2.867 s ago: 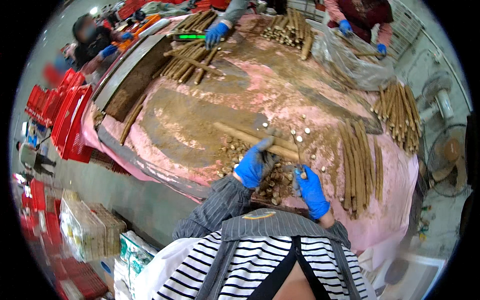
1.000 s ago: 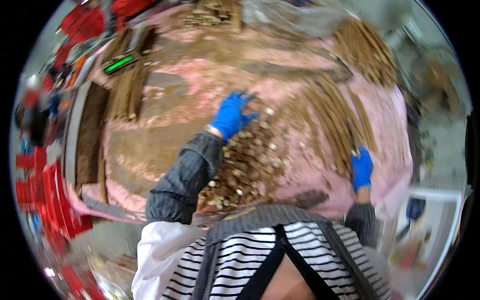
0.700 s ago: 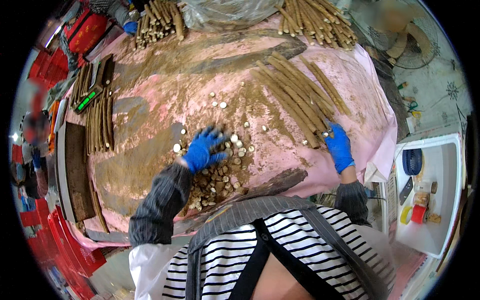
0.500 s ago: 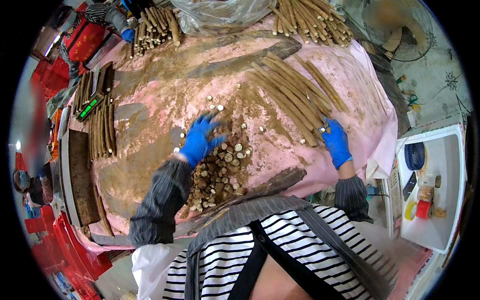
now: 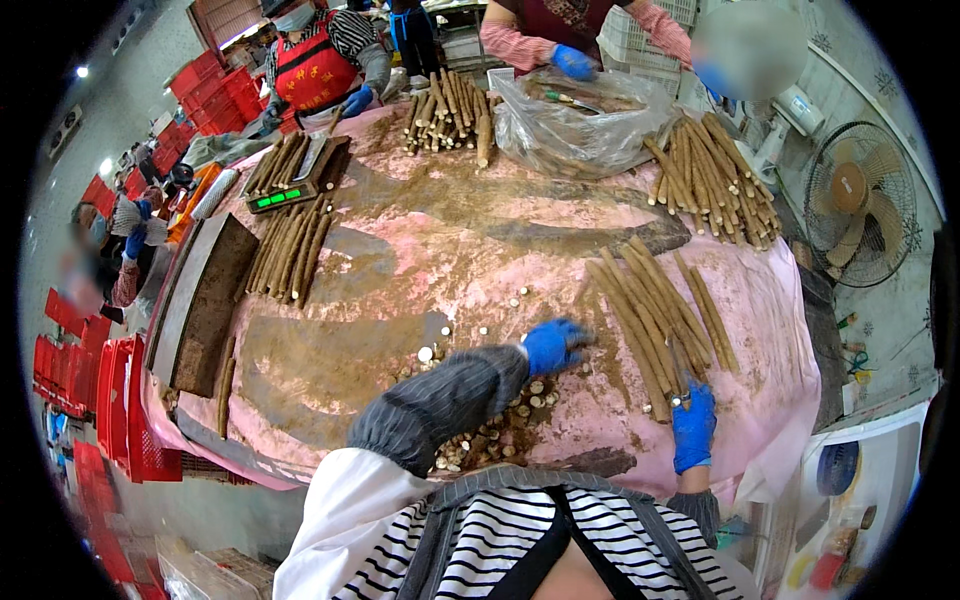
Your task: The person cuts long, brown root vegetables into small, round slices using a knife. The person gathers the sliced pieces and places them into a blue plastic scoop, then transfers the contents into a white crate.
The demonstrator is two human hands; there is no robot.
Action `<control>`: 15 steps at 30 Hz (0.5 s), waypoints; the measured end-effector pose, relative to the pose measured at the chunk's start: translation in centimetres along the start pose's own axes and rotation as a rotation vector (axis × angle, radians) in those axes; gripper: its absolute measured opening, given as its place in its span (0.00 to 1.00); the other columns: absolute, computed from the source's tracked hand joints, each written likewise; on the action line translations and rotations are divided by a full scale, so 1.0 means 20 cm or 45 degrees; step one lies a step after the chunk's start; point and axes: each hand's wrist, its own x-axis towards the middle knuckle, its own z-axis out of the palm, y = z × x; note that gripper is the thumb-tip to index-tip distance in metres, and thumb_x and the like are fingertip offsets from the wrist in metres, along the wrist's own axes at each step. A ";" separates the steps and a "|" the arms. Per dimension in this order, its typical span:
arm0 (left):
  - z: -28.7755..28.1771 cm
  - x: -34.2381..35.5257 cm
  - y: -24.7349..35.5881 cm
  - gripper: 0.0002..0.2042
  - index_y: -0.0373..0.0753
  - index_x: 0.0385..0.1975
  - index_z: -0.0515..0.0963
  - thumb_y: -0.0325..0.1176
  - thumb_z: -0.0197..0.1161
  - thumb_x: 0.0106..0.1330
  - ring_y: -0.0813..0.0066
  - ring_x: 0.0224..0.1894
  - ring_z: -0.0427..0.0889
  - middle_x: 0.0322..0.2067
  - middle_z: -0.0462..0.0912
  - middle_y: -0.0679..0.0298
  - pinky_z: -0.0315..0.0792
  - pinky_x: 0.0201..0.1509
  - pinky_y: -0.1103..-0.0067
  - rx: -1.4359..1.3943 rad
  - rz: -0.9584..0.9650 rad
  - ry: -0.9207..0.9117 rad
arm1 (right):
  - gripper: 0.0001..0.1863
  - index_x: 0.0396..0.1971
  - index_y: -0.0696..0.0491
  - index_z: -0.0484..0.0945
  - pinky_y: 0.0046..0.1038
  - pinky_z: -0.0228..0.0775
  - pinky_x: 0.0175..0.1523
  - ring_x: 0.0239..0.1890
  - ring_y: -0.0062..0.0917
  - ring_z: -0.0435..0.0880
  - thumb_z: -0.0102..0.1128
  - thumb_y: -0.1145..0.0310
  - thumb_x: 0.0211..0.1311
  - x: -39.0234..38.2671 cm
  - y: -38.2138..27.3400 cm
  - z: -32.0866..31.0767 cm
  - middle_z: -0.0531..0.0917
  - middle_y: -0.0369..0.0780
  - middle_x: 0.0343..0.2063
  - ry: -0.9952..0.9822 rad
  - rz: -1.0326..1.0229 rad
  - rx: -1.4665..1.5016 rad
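Observation:
My left hand (image 5: 555, 345), in a blue glove, reaches over the soil-covered pink table cover (image 5: 762, 315) with its fingers apart, between the cut-off end pieces (image 5: 485, 440) and a row of long brown roots (image 5: 635, 320) on the right. My right hand (image 5: 694, 428), also gloved, grips a knife (image 5: 683, 372) at the near ends of those roots, its blade lying among them and partly hard to make out. A few pale round slices (image 5: 424, 354) are scattered beside the pile.
At left stand a metal trough (image 5: 198, 300), a scale (image 5: 284, 197) with roots and red crates (image 5: 125, 405). Two co-workers (image 5: 315, 70) (image 5: 530, 30) work opposite by root bundles (image 5: 445, 115) and a plastic bag (image 5: 575, 135). Right are a fan (image 5: 858, 205) and white box (image 5: 845, 490).
The long root held 2.9 s ago has left my left hand. Since half a second ago that hand has swept right toward the row; the view has tilted up, showing more co-workers.

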 end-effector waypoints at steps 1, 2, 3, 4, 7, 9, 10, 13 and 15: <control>0.01 -0.05 0.01 0.21 0.49 0.52 0.71 0.41 0.60 0.57 0.56 0.57 0.66 0.55 0.69 0.58 0.64 0.57 0.64 -0.015 0.052 -0.084 | 0.25 0.52 0.50 0.70 0.37 0.64 0.53 0.48 0.41 0.72 0.58 0.71 0.51 0.00 -0.02 0.00 0.73 0.48 0.47 -0.005 -0.009 -0.024; 0.02 -0.10 0.00 0.21 0.49 0.53 0.71 0.41 0.60 0.57 0.56 0.56 0.67 0.55 0.69 0.58 0.64 0.57 0.64 -0.029 0.103 -0.169 | 0.25 0.53 0.49 0.70 0.37 0.64 0.53 0.48 0.41 0.72 0.58 0.71 0.51 0.00 -0.04 0.00 0.73 0.48 0.47 -0.010 -0.018 -0.047; 0.03 -0.14 0.01 0.22 0.49 0.53 0.70 0.42 0.60 0.57 0.55 0.56 0.67 0.55 0.69 0.57 0.64 0.57 0.64 -0.043 0.154 -0.254 | 0.25 0.53 0.48 0.70 0.37 0.64 0.53 0.48 0.41 0.72 0.58 0.71 0.51 0.00 -0.05 0.00 0.73 0.48 0.47 -0.015 -0.027 -0.069; 0.02 -0.17 0.05 0.22 0.49 0.54 0.69 0.42 0.59 0.58 0.55 0.56 0.67 0.55 0.68 0.56 0.64 0.57 0.65 0.030 0.153 -0.188 | 0.25 0.53 0.48 0.70 0.37 0.64 0.53 0.48 0.41 0.72 0.58 0.71 0.51 0.00 -0.04 0.00 0.74 0.49 0.47 -0.012 -0.048 -0.057; -0.05 -0.16 0.27 0.24 0.47 0.58 0.65 0.42 0.56 0.61 0.60 0.57 0.68 0.56 0.66 0.51 0.62 0.59 0.70 -0.203 -0.027 -0.067 | 0.26 0.54 0.49 0.69 0.36 0.66 0.52 0.47 0.41 0.74 0.57 0.72 0.51 0.01 0.00 0.02 0.75 0.49 0.45 -0.075 -0.049 0.045; 0.04 -0.08 0.35 0.23 0.42 0.57 0.65 0.40 0.54 0.63 0.64 0.57 0.67 0.56 0.67 0.54 0.62 0.59 0.72 -0.993 -0.143 0.152 | 0.26 0.54 0.51 0.69 0.34 0.67 0.51 0.46 0.40 0.75 0.57 0.73 0.51 0.03 -0.02 0.00 0.76 0.50 0.44 -0.195 0.049 0.206; 0.17 -0.01 0.36 0.22 0.39 0.56 0.66 0.39 0.54 0.63 0.67 0.55 0.69 0.54 0.69 0.55 0.64 0.57 0.73 -1.084 -0.254 0.259 | 0.27 0.54 0.52 0.68 0.32 0.67 0.51 0.46 0.38 0.75 0.58 0.72 0.51 0.05 -0.03 0.01 0.76 0.49 0.44 -0.244 0.103 0.317; 0.46 0.19 0.36 0.19 0.37 0.51 0.69 0.39 0.55 0.63 0.72 0.47 0.73 0.47 0.74 0.59 0.69 0.48 0.76 -1.827 -0.568 0.088 | 0.26 0.51 0.60 0.69 0.28 0.69 0.46 0.41 0.31 0.77 0.60 0.72 0.50 0.08 0.04 0.01 0.78 0.47 0.40 -0.277 0.156 0.425; 0.55 0.25 0.38 0.18 0.37 0.48 0.71 0.39 0.56 0.63 0.75 0.40 0.75 0.42 0.76 0.61 0.70 0.41 0.78 -2.184 -0.686 0.019 | 0.27 0.52 0.63 0.67 0.28 0.68 0.47 0.41 0.30 0.77 0.59 0.69 0.52 0.12 0.02 0.00 0.78 0.48 0.42 -0.496 0.182 0.300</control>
